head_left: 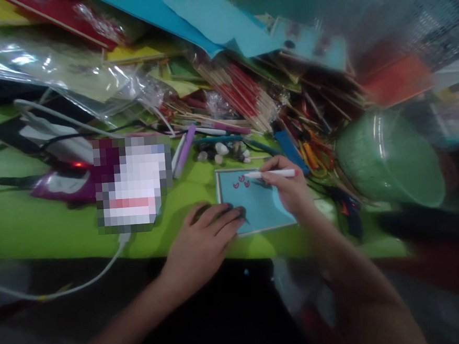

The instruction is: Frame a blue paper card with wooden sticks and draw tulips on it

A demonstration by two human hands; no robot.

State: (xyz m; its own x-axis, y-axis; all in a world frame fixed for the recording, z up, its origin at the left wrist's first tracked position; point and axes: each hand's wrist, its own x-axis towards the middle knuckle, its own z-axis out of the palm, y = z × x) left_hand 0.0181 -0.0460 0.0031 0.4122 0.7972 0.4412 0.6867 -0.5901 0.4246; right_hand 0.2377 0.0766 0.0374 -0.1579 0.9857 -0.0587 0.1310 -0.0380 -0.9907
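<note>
Pale-blue rectangular card with thin wood-toned edging [263, 209]: one, flat on the bench covered in bright green [76, 230], in front of the person. Small red drawn marks [241, 179]: three, in the card's upper part.

White slender marker with a pinkish-red end [277, 173]: one, in the grip of the right hand [287, 183], fingers closed around it, tip at the marks; whether it touches the card cannot be told.

Left hand [204, 234]: grip loose, holding nothing, palm down, fingers spread over the card's lower-left edge.

Beyond the card: small white and dark pebbles [222, 149], in a cluster; slim purple pen [185, 150], left of these; red-and-tan thin sticks [243, 90], bundled.

To the right: orange-handled metal tool [314, 155], blurred; translucent green round container [389, 161], tilted.

To the left: white cable [103, 274], curving over the bench's near edge.
</note>
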